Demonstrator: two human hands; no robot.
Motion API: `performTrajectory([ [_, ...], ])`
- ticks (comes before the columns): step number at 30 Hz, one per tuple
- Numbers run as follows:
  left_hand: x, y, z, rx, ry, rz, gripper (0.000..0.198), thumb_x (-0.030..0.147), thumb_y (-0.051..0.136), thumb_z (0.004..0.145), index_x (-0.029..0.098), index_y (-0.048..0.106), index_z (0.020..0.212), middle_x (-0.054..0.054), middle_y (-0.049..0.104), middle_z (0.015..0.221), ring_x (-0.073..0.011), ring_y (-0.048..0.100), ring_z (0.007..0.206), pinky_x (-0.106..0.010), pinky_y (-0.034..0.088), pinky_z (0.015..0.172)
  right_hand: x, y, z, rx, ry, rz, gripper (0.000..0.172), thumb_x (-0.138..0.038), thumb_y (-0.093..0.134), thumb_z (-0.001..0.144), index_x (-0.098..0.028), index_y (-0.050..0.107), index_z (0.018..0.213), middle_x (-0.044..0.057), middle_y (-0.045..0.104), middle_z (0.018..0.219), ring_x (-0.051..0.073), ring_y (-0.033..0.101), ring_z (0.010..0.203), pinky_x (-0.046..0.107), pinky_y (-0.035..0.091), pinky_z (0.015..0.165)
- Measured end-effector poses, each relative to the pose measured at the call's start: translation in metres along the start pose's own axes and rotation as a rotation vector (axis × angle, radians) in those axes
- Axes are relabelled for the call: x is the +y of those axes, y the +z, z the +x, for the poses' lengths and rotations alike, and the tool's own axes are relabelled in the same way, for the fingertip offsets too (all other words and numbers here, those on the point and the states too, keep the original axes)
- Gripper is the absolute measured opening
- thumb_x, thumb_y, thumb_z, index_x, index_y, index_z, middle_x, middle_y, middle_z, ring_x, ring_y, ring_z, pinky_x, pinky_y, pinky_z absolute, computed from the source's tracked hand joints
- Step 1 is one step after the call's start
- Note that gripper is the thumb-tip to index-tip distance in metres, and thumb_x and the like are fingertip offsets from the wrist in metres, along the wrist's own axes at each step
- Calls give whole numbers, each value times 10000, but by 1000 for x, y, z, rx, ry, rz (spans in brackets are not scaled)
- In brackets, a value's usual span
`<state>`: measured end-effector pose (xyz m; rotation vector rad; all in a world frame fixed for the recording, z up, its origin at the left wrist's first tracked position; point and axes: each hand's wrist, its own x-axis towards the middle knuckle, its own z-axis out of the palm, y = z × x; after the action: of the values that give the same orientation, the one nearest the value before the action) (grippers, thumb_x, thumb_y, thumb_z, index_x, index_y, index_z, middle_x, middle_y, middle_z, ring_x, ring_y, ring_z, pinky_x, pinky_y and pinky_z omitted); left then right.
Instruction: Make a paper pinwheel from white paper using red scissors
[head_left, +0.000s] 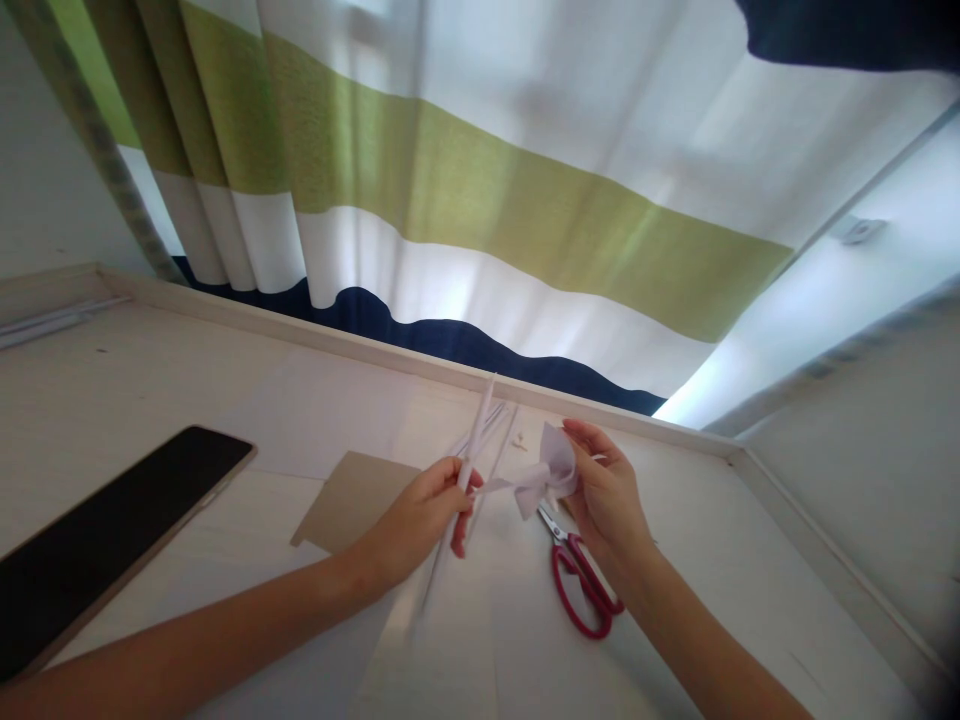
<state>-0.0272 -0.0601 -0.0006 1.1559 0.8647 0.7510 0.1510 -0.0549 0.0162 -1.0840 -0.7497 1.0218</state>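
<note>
My left hand [439,505] is closed around a thin rolled white paper stick [477,425], which stands tilted with its top leaning right. Between the two hands stretches a white paper flower [553,468] of curled petals, with a narrow strip running from it to the left fingers. Its petals are pinched by my right hand [606,490]. Below the right hand lies a pair of scissors [581,590] with dark red handles, the blades pointing up and partly hidden by the hand and paper.
A large dark-screened phone or tablet [112,540] lies at the left. Beside the left forearm is a brown card [352,495], with white paper sheets [322,410] around it. More paper sticks [60,322] rest far left. A raised edge [300,335] borders the table before a striped curtain [517,180].
</note>
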Motion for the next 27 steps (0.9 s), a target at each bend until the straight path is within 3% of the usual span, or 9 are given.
performTrajectory([
  [4, 9, -7, -3, 86, 99, 137, 44, 175, 408, 719, 188, 366, 719, 53, 379, 662, -69, 327, 508, -184, 255, 439, -2, 4, -5, -33, -4, 4, 200, -190, 709, 611, -190, 612, 786, -23, 609, 714, 76, 568, 647, 142, 432, 515],
  [7, 25, -7, -12, 137, 133, 381, 149, 302, 470, 745, 196, 365, 753, 53, 385, 671, -89, 375, 569, -213, 312, 525, -3, 7, -6, -33, 17, 8, 190, -188, 709, 612, -190, 613, 777, -26, 606, 699, 70, 564, 636, 143, 426, 527],
  [10, 43, -4, -20, 215, 77, 573, 325, 403, 576, 662, 210, 352, 799, 68, 384, 604, -101, 380, 521, -224, 306, 499, -3, 8, -6, -38, 10, -1, 181, -186, 708, 613, -189, 615, 768, -26, 609, 704, 68, 565, 643, 146, 424, 544],
  [13, 52, -1, -23, 169, 83, 638, 488, 458, 659, 560, 215, 368, 867, 27, 494, 746, -145, 485, 627, -255, 372, 553, -1, 10, -7, -55, -23, -20, 174, -184, 707, 613, -186, 617, 762, -28, 607, 687, 75, 567, 639, 155, 430, 542],
  [17, 48, 4, -20, 74, 188, 619, 447, 365, 671, 581, 212, 395, 897, -14, 525, 959, -184, 532, 846, -300, 414, 717, 0, 17, -12, -96, -70, -55, 164, -190, 695, 625, -189, 615, 769, -27, 608, 685, 86, 571, 633, 174, 443, 535],
  [22, 37, 12, -19, 100, 316, 673, 367, 297, 652, 614, 217, 413, 880, 9, 555, 871, -169, 551, 778, -299, 422, 694, -5, 23, -22, -93, -131, -113, 133, -200, 678, 644, -195, 604, 754, -38, 599, 668, 77, 564, 535, 185, 443, 478],
  [27, 35, 15, -20, 86, 282, 659, 292, 268, 622, 645, 221, 413, 843, 11, 582, 853, -171, 570, 766, -306, 433, 677, -11, 24, -32, -95, -189, -179, 119, -215, 656, 669, -202, 593, 769, -30, 609, 682, 85, 564, 495, 195, 443, 447],
])
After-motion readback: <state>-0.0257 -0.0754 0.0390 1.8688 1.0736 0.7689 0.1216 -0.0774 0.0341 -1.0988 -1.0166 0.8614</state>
